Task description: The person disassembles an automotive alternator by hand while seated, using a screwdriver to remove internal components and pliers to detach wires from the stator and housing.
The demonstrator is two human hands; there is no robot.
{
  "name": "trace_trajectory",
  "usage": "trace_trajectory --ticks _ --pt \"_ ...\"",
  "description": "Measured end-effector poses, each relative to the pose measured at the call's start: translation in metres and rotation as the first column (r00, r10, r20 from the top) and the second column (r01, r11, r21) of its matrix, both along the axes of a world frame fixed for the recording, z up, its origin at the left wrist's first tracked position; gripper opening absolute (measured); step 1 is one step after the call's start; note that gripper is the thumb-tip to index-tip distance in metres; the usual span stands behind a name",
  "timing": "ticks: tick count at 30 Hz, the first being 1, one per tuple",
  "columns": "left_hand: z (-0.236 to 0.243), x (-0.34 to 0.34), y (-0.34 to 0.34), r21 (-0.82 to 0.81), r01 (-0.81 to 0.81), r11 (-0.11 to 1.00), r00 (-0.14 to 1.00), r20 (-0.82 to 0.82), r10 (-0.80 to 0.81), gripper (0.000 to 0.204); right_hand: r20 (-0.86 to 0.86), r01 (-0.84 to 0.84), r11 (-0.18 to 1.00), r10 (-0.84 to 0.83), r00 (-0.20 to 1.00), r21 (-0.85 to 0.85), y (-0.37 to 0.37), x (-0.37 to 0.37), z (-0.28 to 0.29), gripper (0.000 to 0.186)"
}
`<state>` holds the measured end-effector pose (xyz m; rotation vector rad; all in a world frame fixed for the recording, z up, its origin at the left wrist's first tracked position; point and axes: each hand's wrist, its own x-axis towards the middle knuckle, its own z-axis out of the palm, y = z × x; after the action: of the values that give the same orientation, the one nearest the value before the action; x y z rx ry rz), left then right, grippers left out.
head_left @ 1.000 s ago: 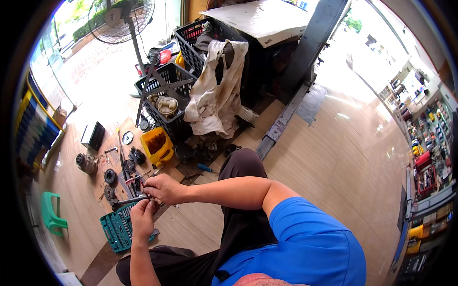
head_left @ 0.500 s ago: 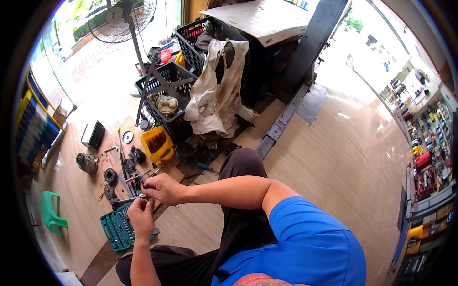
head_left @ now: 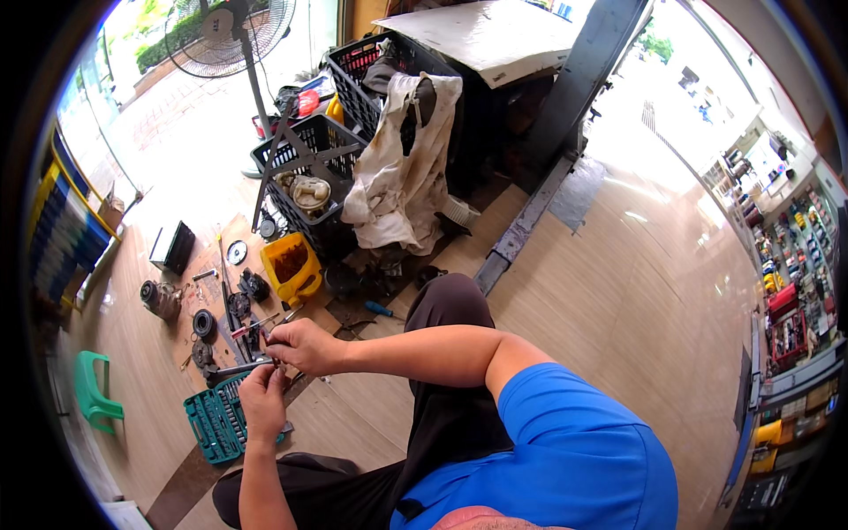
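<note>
My left hand [head_left: 263, 402] and my right hand [head_left: 306, 346] meet in front of me, fingers closed in pinches almost touching. Between the fingertips is something small and dark, too small and covered to name. A long metal bar [head_left: 240, 368] lies just beyond my left fingertips. Near my right knuckles a thin tool with a red handle [head_left: 240, 333] rests over the parts on the cardboard. Beside my left hand, a teal socket set case [head_left: 208, 428] lies unfolded on the floor, with sockets in its slots.
Dark round parts [head_left: 204, 326] and a metal cylinder-shaped part [head_left: 160, 301] lie to the left. A cut yellow jug [head_left: 291, 269] stands ahead, before black crates [head_left: 322, 132] and a stained cloth [head_left: 397, 177]. A blue-handled screwdriver [head_left: 379, 309] lies by my knee. A green stool [head_left: 95, 393] stands far left.
My hands stay together in nearly the same place, with only a slight shift of the fingers. The things around them have not visibly moved.
</note>
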<state>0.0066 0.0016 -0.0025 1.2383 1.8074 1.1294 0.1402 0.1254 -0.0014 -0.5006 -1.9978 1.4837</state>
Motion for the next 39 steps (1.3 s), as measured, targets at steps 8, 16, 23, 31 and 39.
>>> trace_trajectory --ticks 8,16,23,31,39 --pt "0.004 0.002 -0.001 0.059 -0.080 0.995 0.968 -0.232 0.092 0.016 0.033 -0.008 1.000 0.008 0.999 0.020 -0.002 -0.001 0.004 0.016" --pt "0.018 0.006 0.000 0.082 -0.039 0.996 0.973 0.231 0.019 0.026 0.086 -0.166 0.985 0.161 0.983 0.044 0.009 -0.001 -0.003 0.018" --pt "0.010 -0.008 -0.001 0.124 0.023 0.992 0.979 0.198 -0.047 0.025 0.155 -0.446 0.894 0.448 0.881 -0.047 -0.001 -0.001 -0.006 0.020" --pt "0.009 -0.012 -0.006 0.117 -0.144 0.983 0.985 0.109 0.131 0.010 0.165 -0.332 0.942 0.320 0.933 0.051 -0.002 -0.004 -0.005 0.019" --pt "0.014 0.001 0.000 0.135 -0.175 0.975 0.970 -0.149 0.194 0.009 0.225 -0.177 0.894 0.088 0.970 0.412 -0.009 0.002 -0.010 0.020"
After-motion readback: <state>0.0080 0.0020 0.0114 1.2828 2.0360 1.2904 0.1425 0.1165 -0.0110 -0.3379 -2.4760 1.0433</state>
